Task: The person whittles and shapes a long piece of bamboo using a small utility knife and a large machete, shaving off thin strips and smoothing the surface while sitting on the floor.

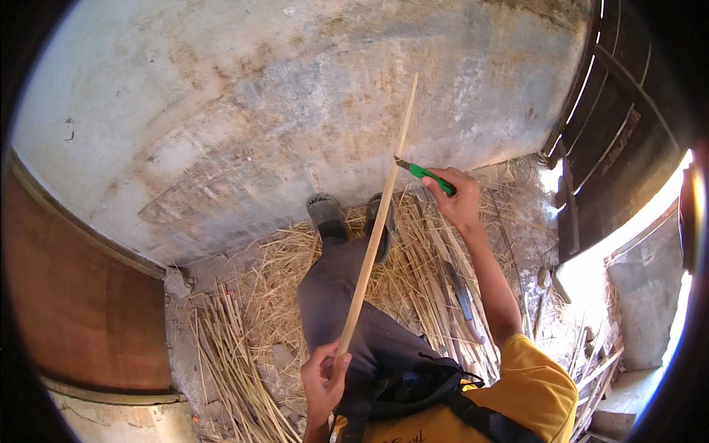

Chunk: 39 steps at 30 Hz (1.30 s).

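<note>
My left hand (323,378) is closed round the lower end of a long, pale bamboo strip (375,235), which slants up and away from me over my legs. In my right hand (459,198) is a green utility knife (432,178), gripped by its handle. Its dark blade lies against the strip's edge, in the upper part of the strip. The strip's far end stands free in front of the wall.
A stained wall (310,111) rises ahead of my sandals (326,209). Shavings (273,284) cover the floor. Split strips (240,369) lie at left, more at right beside a curved, dark-bladed tool (459,295). A brown wooden panel (81,295) stands left; dark boards (620,125) stand right.
</note>
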{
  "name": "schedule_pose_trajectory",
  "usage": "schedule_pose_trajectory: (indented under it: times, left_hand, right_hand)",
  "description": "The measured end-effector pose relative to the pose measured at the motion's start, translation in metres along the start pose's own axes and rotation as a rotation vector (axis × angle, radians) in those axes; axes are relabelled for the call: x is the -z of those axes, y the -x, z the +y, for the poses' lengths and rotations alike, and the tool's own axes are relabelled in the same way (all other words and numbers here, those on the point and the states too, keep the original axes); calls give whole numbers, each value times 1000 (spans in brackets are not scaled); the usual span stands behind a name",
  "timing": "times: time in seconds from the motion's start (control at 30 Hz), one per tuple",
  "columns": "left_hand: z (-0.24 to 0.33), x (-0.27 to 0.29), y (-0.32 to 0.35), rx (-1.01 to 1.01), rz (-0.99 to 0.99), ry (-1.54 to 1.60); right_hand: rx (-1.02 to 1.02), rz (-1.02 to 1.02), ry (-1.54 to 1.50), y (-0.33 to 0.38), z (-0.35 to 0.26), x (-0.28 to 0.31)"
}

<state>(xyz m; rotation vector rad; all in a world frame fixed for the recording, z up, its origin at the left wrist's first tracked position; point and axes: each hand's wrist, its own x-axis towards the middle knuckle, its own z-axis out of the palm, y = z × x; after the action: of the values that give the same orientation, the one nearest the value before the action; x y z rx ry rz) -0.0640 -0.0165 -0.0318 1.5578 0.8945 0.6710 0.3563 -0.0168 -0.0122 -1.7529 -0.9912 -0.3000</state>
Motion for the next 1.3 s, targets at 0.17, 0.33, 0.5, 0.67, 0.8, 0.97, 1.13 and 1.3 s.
schedule_pose_trajectory:
  times: [0.17,0.33,0.5,0.67,0.8,0.97,1.13,1.3]
  left_hand:
    - [-3,6,1,18,36,-10]
    - [-10,11,-3,-77,35,-61]
    - [-17,20,-5,-70,33,-90]
    - [-23,26,-5,-117,65,-150]
    - [-22,31,-4,-125,36,-149]
    - [-31,54,-3,-139,-13,-220]
    - [-25,72,-9,-132,-66,-340]
    - [15,64,-27,-327,36,-664]
  right_hand:
    - [76,60,-47,7,1,-13]
    - [-213,-106,-522,29,20,-24]
    - [-425,-130,-1176,35,2,-23]
    - [-491,-208,-1122,34,-17,-20]
    - [-572,-175,-1018,29,-34,-24]
    - [-614,-193,-1155,34,-38,-24]
    - [-608,-219,-1115,39,-55,-13]
    - [-628,-133,-1077,61,-84,-14]
